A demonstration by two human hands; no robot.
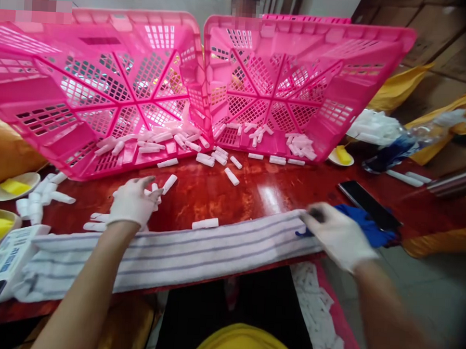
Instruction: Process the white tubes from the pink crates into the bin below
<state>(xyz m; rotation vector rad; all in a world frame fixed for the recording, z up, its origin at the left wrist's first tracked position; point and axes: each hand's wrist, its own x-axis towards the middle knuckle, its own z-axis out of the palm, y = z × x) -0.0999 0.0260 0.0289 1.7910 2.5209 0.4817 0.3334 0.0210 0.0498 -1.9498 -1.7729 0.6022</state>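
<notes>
Both my hands wear white gloves. My left hand (133,203) hovers over small white tubes (154,192) on the red table, fingers curled down onto them. My right hand (337,234) rests at the right end of a striped white cloth (182,255) laid along the table's front edge, and it pinches a small dark thing I cannot make out, beside a blue cloth (367,226). One white tube (205,224) lies on the cloth's far edge.
Two pink crates, left (85,88) and right (301,74), stand tilted at the back with white tubes spilling out. A black phone (368,204) lies at right. Small dishes with yellow sponges (15,186) sit at left. A pink tray with white scraps (319,314) lies below.
</notes>
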